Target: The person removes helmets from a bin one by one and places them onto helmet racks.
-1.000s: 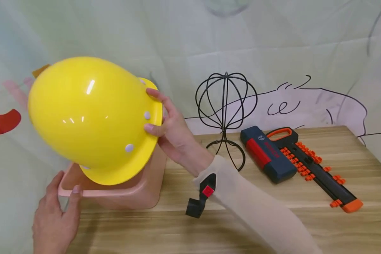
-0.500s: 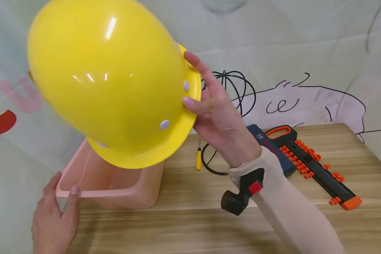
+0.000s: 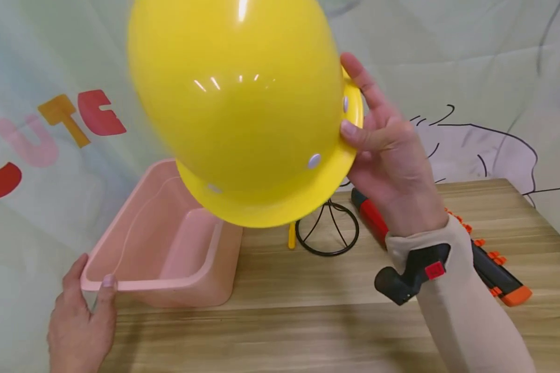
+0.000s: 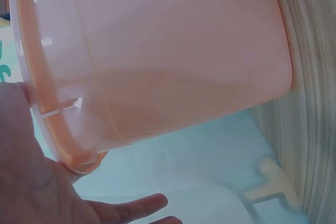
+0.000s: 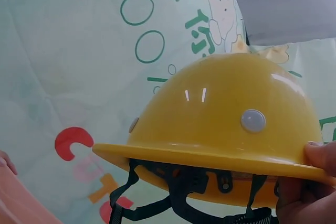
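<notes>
Yellow helmet (image 3: 242, 119): brim pinched by right hand (image 3: 394, 160); hid top of wire stand (image 3: 327, 254). Pink bin (image 3: 144, 285), left: rim gripped by left hand (image 3: 81, 321). Red-blue case (image 3: 373, 218), orange-black rack (image 3: 501, 272), right: lay partly hidden.

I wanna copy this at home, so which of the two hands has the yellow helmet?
The right hand: it grips the yellow hard hat by its brim. The left hand holds the pink bin instead.

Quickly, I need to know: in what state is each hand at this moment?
Left hand: holding the pink bin at its near-left corner.
Right hand: holding the yellow helmet by its brim.
</notes>
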Available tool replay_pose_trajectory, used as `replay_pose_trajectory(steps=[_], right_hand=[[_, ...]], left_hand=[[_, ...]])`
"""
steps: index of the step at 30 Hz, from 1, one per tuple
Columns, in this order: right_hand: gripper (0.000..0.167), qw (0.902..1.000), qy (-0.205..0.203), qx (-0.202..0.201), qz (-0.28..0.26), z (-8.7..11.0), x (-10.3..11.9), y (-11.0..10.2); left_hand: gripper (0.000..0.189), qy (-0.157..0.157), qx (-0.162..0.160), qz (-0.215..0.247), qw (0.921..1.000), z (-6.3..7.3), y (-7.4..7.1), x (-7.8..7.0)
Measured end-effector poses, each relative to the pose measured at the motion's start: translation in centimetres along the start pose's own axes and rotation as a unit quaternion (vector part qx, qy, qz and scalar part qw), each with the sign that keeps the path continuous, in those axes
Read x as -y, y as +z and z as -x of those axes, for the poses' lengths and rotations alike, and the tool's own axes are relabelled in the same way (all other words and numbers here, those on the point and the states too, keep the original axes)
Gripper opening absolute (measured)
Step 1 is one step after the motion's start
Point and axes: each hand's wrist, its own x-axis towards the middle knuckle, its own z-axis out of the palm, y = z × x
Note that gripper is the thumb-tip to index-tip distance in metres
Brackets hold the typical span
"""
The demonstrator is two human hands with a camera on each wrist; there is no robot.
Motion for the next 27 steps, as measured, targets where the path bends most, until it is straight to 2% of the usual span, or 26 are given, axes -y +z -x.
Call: replay_pose_trajectory(steps=[10,18,27], right_hand=[[0.077,0.9957,-0.018,0.007,-0.09,0.4,2.6,-2.0],[0.075,0.9957,-0.036,-0.037,-0.076,0.6,3.3,-4.2],[0.07,0.9921,-0.025,-0.09,-0.084,1.5,3.2,-7.6]], left_hand=[[0.069,0.022,-0.024,0.01,0.9994,0.2,-0.1,0.4],[0.069,0.018,-0.025,0.01,0.9995,0.2,-0.2,0.4],[0.069,0.004,-0.015,0.003,0.9999,0.3,-0.1,0.3]])
